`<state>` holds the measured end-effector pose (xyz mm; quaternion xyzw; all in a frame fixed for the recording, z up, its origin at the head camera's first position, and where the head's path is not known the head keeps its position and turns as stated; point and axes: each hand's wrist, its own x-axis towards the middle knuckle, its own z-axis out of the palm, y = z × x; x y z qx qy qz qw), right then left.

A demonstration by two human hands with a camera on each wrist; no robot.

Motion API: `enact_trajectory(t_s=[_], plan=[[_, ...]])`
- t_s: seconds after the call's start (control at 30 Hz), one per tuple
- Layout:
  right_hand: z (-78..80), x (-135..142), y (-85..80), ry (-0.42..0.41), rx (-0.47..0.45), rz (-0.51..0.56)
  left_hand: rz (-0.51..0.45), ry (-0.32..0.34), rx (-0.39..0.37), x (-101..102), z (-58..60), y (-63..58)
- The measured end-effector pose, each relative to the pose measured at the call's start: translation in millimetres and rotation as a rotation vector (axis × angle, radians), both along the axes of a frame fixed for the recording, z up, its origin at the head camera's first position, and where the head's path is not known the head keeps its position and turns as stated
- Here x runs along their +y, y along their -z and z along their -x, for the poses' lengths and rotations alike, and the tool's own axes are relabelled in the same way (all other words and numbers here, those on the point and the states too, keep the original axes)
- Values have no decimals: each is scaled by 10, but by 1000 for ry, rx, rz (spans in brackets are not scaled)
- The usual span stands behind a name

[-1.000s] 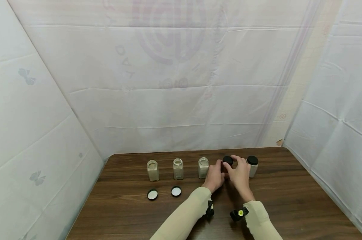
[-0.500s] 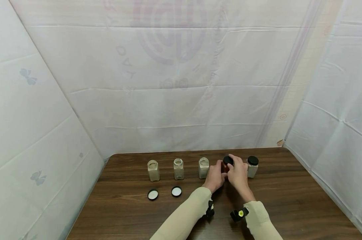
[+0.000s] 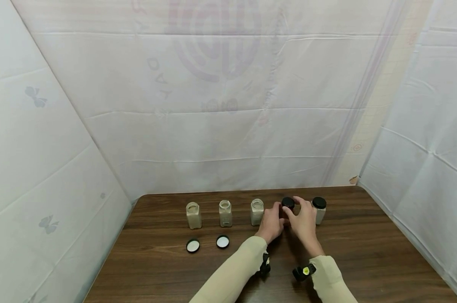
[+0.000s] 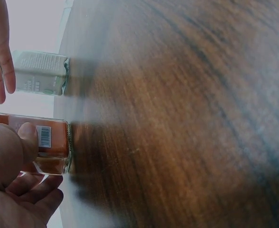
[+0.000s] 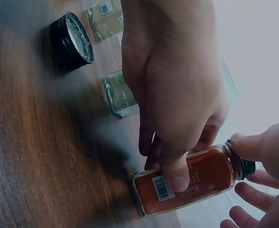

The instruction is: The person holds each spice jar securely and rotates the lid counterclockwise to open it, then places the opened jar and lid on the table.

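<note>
A glass spice jar of reddish-brown powder (image 5: 210, 171) stands upright on the wooden table. My left hand (image 3: 271, 223) grips its body from the left, the thumb lying beside the barcode label in both wrist views. Over its top, my right hand (image 3: 305, 219) holds the black screw lid (image 3: 287, 202) between thumb and fingers. In the right wrist view the lid sits at the jar's mouth, with some of the glass neck showing below it. From the head, most of the jar is hidden behind my hands.
Three lidless jars of pale powder, left (image 3: 193, 218), middle (image 3: 225, 215) and right (image 3: 256, 213), stand in a row to the left. Two upturned lids, one (image 3: 192, 245) and another (image 3: 222, 241), lie before them. A black-lidded jar (image 3: 319, 210) stands close right of my right hand.
My right fingers turned leftward round the lid half a second ago, and now sit back toward the right, spread about it. My left hand and the jar have stayed in place.
</note>
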<state>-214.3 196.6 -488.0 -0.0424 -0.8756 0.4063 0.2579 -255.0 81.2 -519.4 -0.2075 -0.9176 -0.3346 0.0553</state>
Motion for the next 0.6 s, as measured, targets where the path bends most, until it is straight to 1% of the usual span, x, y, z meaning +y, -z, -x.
enact_trajectory(t_s=[0.1, 0.3, 0.43, 0.6], plan=[[13, 2, -1, 15, -32, 14, 2, -2, -13, 5, 8, 5], [15, -7, -11, 22, -51, 19, 2, -1, 6, 3, 7, 5], [13, -6, -15, -11, -52, 12, 1, 1, 20, 0, 8, 12], [16, -3, -5, -65, -58, -25, -26, 6, 21, -2, 11, 18]])
